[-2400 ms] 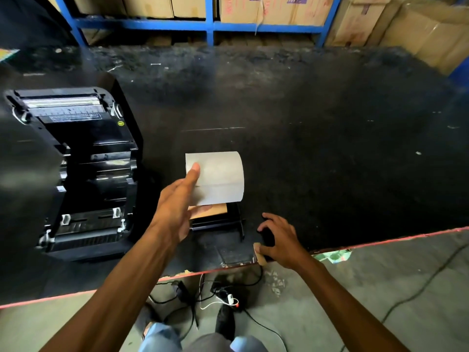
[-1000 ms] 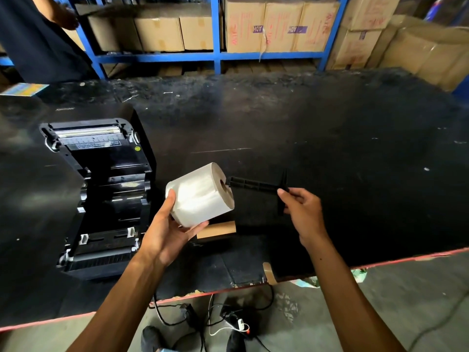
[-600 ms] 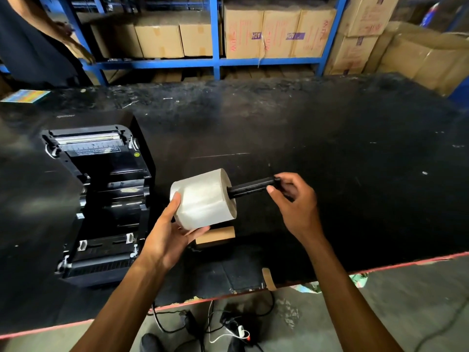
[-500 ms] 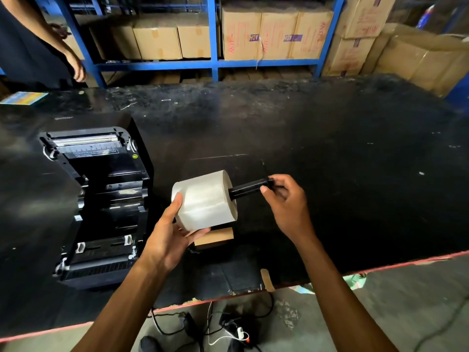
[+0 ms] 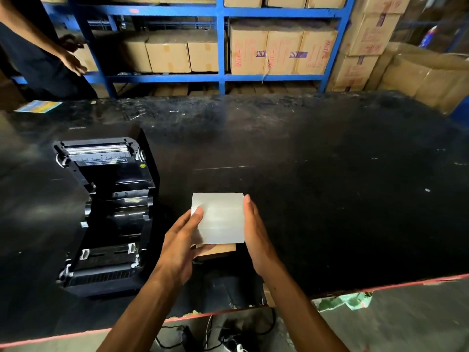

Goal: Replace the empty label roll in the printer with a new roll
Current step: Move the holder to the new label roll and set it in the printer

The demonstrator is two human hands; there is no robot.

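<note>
Hands hold white cylindrical label roll (image 5: 219,218) between them, above black desk (image 5: 330,199) w/ red front edge. Left hand (image 5: 181,243) cups roll's left end, thumb across its front; right hand (image 5: 256,232) lies flat against right end. So grip = roll pressed from both sides. Brown cardboard core (image 5: 217,251) lies on desk just below roll. Black label printer (image 5: 106,212) sits to the left, lid open, apart from roll. Blue shelving w/ cardboard boxes (image 5: 281,52) behind desk.
</note>
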